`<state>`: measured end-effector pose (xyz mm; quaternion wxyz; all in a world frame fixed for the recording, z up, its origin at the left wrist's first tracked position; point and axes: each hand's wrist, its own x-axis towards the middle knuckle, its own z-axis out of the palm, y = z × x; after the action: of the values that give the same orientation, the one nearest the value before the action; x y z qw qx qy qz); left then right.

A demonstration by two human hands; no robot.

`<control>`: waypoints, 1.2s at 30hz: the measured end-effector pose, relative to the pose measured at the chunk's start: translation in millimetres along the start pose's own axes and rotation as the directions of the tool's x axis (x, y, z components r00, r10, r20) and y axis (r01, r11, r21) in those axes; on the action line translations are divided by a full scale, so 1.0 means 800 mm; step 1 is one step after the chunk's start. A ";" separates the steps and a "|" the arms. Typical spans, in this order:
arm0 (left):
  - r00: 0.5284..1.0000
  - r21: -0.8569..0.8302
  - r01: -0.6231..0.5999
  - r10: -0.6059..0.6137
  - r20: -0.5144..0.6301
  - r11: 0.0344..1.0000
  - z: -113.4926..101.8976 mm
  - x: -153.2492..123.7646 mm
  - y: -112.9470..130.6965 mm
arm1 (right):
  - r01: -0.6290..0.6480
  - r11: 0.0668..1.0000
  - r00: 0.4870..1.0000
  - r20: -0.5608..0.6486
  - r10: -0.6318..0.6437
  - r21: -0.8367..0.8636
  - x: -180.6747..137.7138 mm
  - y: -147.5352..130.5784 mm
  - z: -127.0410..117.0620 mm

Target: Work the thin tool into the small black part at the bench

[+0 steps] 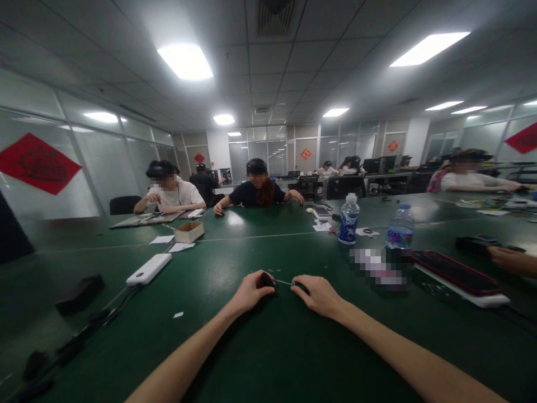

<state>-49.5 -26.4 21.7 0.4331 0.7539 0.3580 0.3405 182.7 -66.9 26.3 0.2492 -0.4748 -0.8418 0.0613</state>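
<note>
Over the green table (pixel 260 330), my left hand (pixel 249 290) is closed around a small black rounded object (pixel 265 279). A thin pale strip or rod (pixel 283 282) spans the short gap from this object to my right hand (pixel 319 294). The fingers and thumb of my right hand are pinched together at the other end, where a small dark piece (pixel 302 288) shows between them. Its exact kind is too small and blurred to make out. Both hands rest low, close to the tabletop, with the fingertips facing each other.
Left lie a white power bank (pixel 149 269) with cables, a black block (pixel 79 294) and an open cardboard box (pixel 189 232). Right stand two bottles, one blue-labelled (pixel 349 219), one clear (pixel 400 226), near a red-edged phone (pixel 457 272). A co-worker's hand (pixel 512 261) reaches in; others sit opposite.
</note>
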 end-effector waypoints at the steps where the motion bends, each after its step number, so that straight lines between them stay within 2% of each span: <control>1: 1.000 -0.006 -0.003 0.003 0.000 1.000 0.000 0.000 0.000 | 0.003 1.000 1.000 -0.008 -0.003 0.003 0.000 0.000 0.000; 6: 0.999 -0.017 -0.005 0.004 -0.035 1.000 0.002 0.002 -0.002 | 0.035 0.999 0.998 -0.051 -0.035 0.001 0.001 0.003 0.004; 10: 0.999 -0.041 -0.021 0.019 -0.049 0.999 0.002 0.004 -0.005 | 0.050 0.999 0.998 -0.039 -0.051 -0.012 0.000 0.005 0.005; 20: 1.000 -0.074 -0.018 0.017 -0.016 0.997 0.002 0.004 -0.009 | 0.074 0.997 0.997 -0.031 -0.075 -0.005 0.000 0.003 0.003; 31: 0.999 -0.066 -0.029 0.027 -0.021 0.997 0.001 0.006 -0.016 | 0.152 0.984 0.988 0.011 -0.151 -0.096 0.000 0.004 0.001; 36: 0.999 -0.070 -0.022 0.020 -0.040 0.997 0.004 0.007 -0.012 | 0.124 0.982 0.992 -0.006 -0.126 -0.144 0.001 0.002 0.004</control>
<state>-46.5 -19.6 12.7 0.4485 0.7351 0.3464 0.3721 182.5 -65.0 23.5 0.2244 -0.4382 -0.8702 -0.0187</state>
